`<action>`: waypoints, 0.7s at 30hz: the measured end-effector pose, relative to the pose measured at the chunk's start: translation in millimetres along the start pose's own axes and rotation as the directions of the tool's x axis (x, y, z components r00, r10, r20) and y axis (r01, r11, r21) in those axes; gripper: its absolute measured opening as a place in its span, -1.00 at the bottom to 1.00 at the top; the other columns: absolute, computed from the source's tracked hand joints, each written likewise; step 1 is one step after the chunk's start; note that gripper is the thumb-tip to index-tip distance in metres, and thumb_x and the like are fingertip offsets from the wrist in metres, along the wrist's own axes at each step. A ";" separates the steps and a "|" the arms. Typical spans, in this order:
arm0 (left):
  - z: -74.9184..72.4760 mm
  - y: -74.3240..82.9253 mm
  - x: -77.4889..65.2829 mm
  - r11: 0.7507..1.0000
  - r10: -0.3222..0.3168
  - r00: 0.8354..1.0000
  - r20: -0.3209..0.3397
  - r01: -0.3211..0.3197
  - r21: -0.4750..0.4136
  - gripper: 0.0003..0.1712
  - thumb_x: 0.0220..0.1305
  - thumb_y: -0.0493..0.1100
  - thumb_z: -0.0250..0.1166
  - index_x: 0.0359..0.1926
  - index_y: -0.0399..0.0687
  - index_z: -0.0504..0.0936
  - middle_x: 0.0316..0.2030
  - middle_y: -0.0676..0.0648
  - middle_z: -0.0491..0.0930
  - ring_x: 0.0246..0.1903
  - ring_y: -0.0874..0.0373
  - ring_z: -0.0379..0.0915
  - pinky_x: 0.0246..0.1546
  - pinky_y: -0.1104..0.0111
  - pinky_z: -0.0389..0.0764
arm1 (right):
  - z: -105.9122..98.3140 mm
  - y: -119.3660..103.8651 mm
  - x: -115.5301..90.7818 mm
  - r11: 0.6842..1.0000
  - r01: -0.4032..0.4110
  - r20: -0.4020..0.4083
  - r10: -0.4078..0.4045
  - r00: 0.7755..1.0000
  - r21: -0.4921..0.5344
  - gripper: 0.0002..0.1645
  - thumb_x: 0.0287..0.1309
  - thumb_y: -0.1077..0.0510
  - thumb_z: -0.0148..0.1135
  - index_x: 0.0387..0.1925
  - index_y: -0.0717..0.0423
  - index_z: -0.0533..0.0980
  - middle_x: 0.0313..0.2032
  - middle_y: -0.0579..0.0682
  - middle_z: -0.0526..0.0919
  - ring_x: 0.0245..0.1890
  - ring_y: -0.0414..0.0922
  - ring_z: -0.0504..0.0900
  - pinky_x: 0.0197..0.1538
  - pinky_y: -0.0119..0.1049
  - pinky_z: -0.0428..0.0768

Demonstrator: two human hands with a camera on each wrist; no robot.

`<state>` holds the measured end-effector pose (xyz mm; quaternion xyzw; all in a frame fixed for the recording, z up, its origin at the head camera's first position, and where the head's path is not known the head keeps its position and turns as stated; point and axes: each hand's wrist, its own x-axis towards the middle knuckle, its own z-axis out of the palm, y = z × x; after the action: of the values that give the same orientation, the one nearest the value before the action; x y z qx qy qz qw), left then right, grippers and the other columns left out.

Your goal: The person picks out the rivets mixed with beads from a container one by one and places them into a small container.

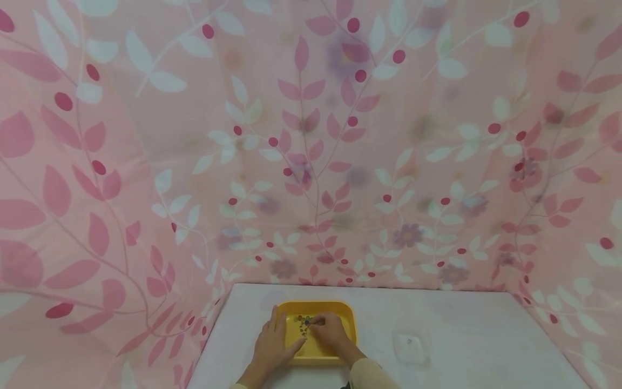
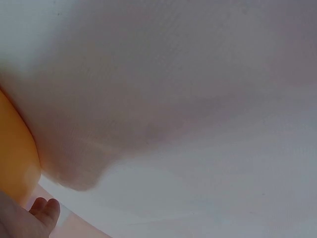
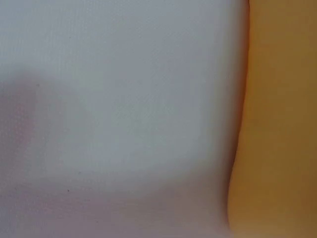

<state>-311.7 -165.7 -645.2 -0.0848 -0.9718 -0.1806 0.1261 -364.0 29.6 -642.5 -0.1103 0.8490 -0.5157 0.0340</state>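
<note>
A yellow tray [image 1: 318, 360] stands on the table with several small, dark, shiny bead-like pieces [image 1: 302, 328] scattered on its floor. Over its left rim lies my left hand [image 1: 271, 341], fingers extended and thumb spread toward the inside. In the left wrist view, fingertips [image 2: 48, 210] show beside the tray's yellow outer wall [image 2: 17, 153]. My right hand [image 1: 330, 330] reaches in from the right, its thumb and forefinger pinching at a small dark bluish piece [image 1: 308, 322]; the exact kind is too small to tell. The right wrist view has only the tray wall [image 3: 277, 124] and cloth.
To the right of the tray, a small clear plastic container [image 1: 410, 348] sits on the white-covered table [image 1: 466, 324]. A pink leaf-patterned curtain [image 1: 311, 162] rises behind the table and along both sides.
</note>
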 end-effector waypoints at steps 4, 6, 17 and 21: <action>0.3 -0.3 -0.5 1.000 0.012 1.000 -0.023 -0.012 -0.014 0.14 0.12 0.51 0.20 0.39 -0.31 0.30 0.47 -0.39 0.08 0.13 -0.31 0.41 -0.05 -0.13 0.57 | -3.6 -4.8 -1.8 0.999 0.022 -0.018 -0.022 1.000 -0.027 -0.94 0.15 0.20 0.39 -0.37 0.12 0.71 -0.39 -0.11 0.72 -0.38 -0.27 0.55 -0.28 -0.37 0.57; 1.6 -1.1 -0.7 1.000 0.019 0.999 -0.038 -0.020 -0.010 0.13 0.11 0.51 0.21 0.37 -0.31 0.32 0.46 -0.39 0.10 0.11 -0.31 0.43 -0.08 -0.12 0.59 | -5.8 -9.1 -3.9 0.999 0.044 -0.013 -0.044 0.999 -0.009 -0.94 0.15 0.22 0.39 -0.35 0.15 0.70 -0.39 -0.11 0.73 -0.39 -0.28 0.56 -0.31 -0.40 0.58; -2.7 1.4 -1.1 1.000 0.017 1.000 -0.002 -0.017 0.007 0.12 0.12 0.49 0.22 0.39 -0.31 0.31 0.47 -0.40 0.08 0.11 -0.33 0.42 -0.08 -0.12 0.59 | -22.4 -35.7 -15.0 1.000 0.014 0.029 -0.015 0.999 0.020 -0.90 0.18 0.14 0.39 -0.30 0.09 0.69 -0.39 -0.12 0.72 -0.44 -0.25 0.58 -0.39 -0.40 0.58; -2.9 -0.2 0.8 0.999 0.017 1.000 0.005 -0.017 0.029 0.13 0.14 0.51 0.18 0.40 -0.29 0.30 0.48 -0.39 0.06 0.13 -0.31 0.42 -0.04 -0.10 0.58 | -31.2 -37.8 -15.0 1.000 0.012 0.039 -0.013 0.999 0.017 -0.88 0.19 0.17 0.37 -0.27 0.14 0.68 -0.37 -0.06 0.71 -0.40 -0.20 0.61 -0.37 -0.37 0.60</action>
<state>-311.8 -166.8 -642.4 -0.0918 -0.9738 -0.1652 0.1266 -349.0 43.3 -595.4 -0.1251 0.8432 -0.5207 0.0482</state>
